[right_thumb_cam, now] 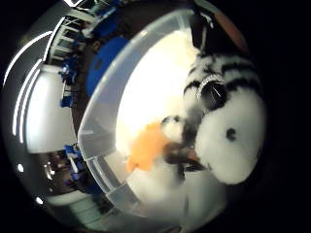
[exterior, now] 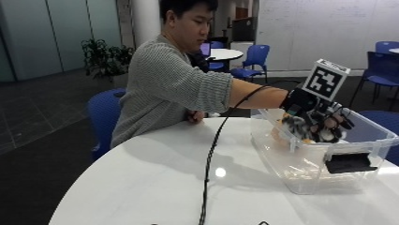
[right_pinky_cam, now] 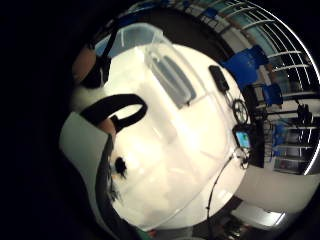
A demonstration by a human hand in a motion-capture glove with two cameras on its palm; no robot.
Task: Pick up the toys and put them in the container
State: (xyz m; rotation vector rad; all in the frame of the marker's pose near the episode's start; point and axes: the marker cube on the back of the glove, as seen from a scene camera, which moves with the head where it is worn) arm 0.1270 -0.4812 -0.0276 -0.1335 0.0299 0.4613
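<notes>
The person's gloved right hand [exterior: 314, 119] hangs over the open clear container [exterior: 368, 140] on the white bench [exterior: 156, 187], fingers curled round a black-and-white striped plush zebra [right_thumb_cam: 228, 126]. The toy sits against the palm, above the bin's inside. An orange toy [right_thumb_cam: 146, 148] lies in the container below it.

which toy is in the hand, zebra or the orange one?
The striped zebra plush: the right hand grips it over the clear container. The orange toy lies on the container floor.
</notes>
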